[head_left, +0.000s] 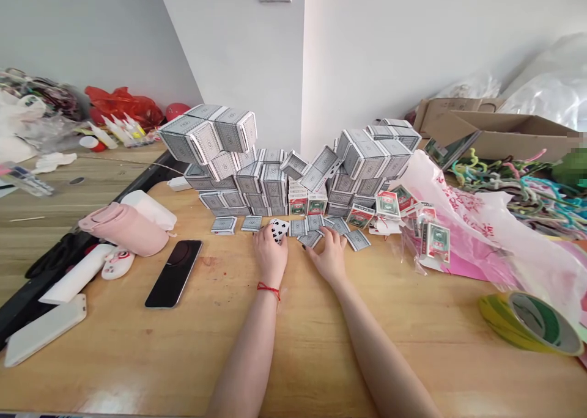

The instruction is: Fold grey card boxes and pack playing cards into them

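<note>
My left hand [270, 256] is closed around a playing card [279, 230] with its black spade face showing. To its right, my right hand [329, 256] rests with fingers spread, the tips close to or touching grey-backed cards [310, 238] on the table. More face-down cards [224, 224] lie in a row along the front of a structure built of folded cards. That structure has a tall left stack [208, 134] and a right stack [367, 155]. Between them a tilted card piece [320, 168] leans above two card boxes [298, 203].
Several card boxes [435, 244] and a plastic bag [477, 213] lie right. A tape roll [532, 321] sits near the right edge. On the left are a phone [174, 274], a pink bottle [126, 228] and a white power-bank-like block [46, 330]. An open cardboard box [513, 134] stands behind.
</note>
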{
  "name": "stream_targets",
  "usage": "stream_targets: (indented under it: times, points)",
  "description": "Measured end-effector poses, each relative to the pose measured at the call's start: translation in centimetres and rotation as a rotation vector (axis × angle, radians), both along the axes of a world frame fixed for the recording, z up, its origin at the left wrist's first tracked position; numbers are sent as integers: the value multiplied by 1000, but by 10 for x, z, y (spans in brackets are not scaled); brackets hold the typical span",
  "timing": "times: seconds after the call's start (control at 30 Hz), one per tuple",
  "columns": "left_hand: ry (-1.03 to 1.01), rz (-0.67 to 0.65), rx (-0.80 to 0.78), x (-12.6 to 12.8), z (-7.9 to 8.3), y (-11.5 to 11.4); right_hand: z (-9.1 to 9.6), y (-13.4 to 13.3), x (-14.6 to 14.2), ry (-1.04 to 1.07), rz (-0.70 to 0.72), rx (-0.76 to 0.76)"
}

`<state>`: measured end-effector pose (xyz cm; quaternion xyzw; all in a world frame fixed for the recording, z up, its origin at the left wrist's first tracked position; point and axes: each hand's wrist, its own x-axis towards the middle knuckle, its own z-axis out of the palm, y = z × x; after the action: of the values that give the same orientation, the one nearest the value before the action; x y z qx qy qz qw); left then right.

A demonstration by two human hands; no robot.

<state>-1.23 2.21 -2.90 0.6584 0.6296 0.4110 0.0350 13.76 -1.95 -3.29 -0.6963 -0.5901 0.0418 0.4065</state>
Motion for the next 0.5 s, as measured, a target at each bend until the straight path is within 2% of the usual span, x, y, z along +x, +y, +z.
stream_targets:
  times: [0.17,0.5]
  points:
    - [-30,-8,12,2,-1,0,-6,1,-1,-97,-12,-55]
    - [-64,-37,24,0,-2,1,-7,2,1,-109,-28,-56]
